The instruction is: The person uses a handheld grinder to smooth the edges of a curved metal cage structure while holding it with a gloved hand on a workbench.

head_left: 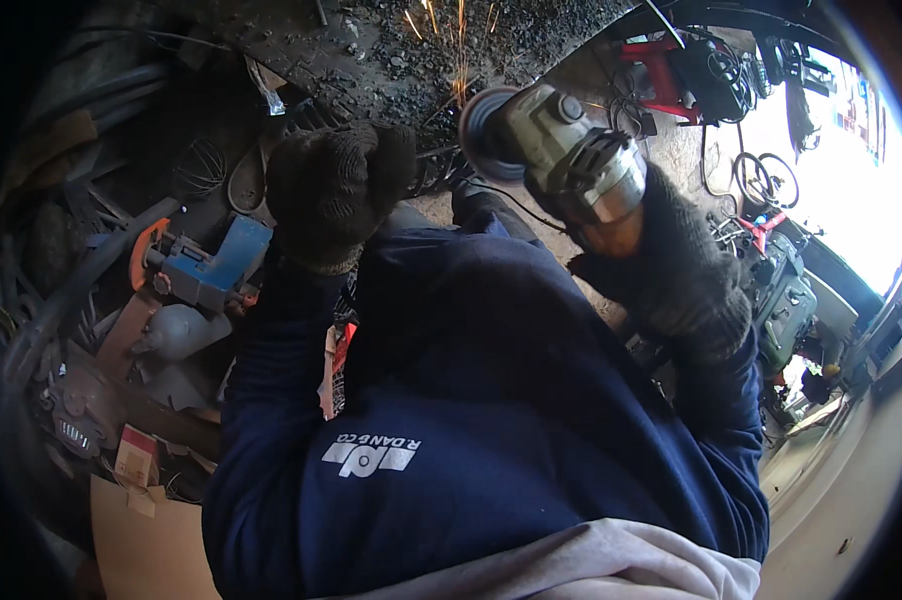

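Note:
My right hand, in a dark knitted glove, is wrapped around the rear body of an angle grinder. The grinder's round disc points left, and orange sparks spray from its edge toward the far side. My left hand, gloved the same way, is closed just left of the disc. Whatever it grips is hidden behind the curled fingers. Beyond both hands lies a dark worktop strewn with grit and metal bits.
Piled at the left are metal scraps, a blue tool and a pale rounded container. At the far right stands a red-framed machine with cables. A wheel and a greenish machine sit nearer, beside a bright opening.

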### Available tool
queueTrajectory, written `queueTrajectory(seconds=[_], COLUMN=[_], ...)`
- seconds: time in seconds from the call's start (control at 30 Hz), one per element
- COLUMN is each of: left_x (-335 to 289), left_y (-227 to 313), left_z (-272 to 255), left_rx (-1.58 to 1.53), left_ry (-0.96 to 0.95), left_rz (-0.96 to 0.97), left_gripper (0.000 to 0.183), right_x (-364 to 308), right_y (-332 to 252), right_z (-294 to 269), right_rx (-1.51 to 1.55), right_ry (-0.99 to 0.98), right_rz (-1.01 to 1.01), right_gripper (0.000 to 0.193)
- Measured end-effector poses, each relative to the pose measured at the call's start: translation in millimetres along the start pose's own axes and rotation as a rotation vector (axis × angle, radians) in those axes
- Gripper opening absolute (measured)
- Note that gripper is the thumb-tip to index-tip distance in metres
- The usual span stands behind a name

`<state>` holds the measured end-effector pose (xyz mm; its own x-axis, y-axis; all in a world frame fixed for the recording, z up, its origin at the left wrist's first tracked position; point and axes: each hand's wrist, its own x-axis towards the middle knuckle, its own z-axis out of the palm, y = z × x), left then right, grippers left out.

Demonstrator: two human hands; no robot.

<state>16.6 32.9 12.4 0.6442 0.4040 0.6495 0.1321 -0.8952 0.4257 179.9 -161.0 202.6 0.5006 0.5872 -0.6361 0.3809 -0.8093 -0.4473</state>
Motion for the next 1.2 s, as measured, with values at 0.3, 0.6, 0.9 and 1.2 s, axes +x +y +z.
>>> queueTrajectory(seconds=[0.3, 0.6, 0.9, 1.2], left_x=[-9, -15, -1, -1], left_y=[-4, -11, -12, -15], left_z=[2, 8, 1, 0], left_rx=[-0.065, 0.012, -0.077, -0.082], left_ry=[-0.044, 0.046, 0.046, 0.021], left_rz=[-0.047, 0.061, 0.267, 0.332], left_gripper=[0.022, 0.026, 0.025, 0.036], right_x=[-5, -14, -17, -7], right_y=[21, 23, 28, 27], right_z=[13, 8, 21, 16], right_rx=[0.140, 0.284, 0.142, 0.110], right_ry=[0.063, 0.016, 0.082, 0.066], right_rz=[-0.123, 0.069, -0.073, -0.025], right_gripper=[0.074, 0.084, 0.086, 0.082])
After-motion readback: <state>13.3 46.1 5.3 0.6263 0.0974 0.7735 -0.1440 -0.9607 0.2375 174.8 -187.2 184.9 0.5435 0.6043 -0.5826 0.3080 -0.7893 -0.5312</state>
